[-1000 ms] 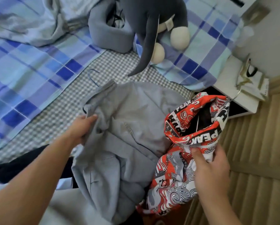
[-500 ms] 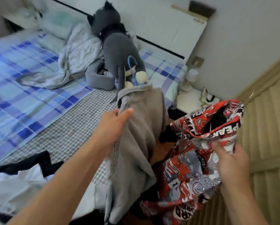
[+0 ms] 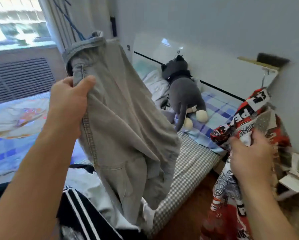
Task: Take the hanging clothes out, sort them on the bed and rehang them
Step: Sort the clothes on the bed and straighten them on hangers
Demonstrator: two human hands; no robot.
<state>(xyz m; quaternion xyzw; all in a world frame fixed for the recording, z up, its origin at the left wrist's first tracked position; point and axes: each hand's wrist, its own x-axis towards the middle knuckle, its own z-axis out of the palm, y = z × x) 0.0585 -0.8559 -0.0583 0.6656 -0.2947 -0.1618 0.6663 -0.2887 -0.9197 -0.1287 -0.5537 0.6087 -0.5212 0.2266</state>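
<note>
The bed [image 3: 188, 163] now lies well below the grey trousers [image 3: 121, 129], raised higher than half a second ago, left hand [image 3: 67, 104] pinching their waistband. Right of the bed, the right hand [image 3: 249, 158] still grips the red printed garment [image 3: 245, 122].

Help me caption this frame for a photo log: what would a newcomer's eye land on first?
Probably the grey garment, held up mid-frame by the left hand. Next, the red, black and white printed garment bunched in the right hand at the right. Behind them, a grey plush toy sits on the bed.
</note>
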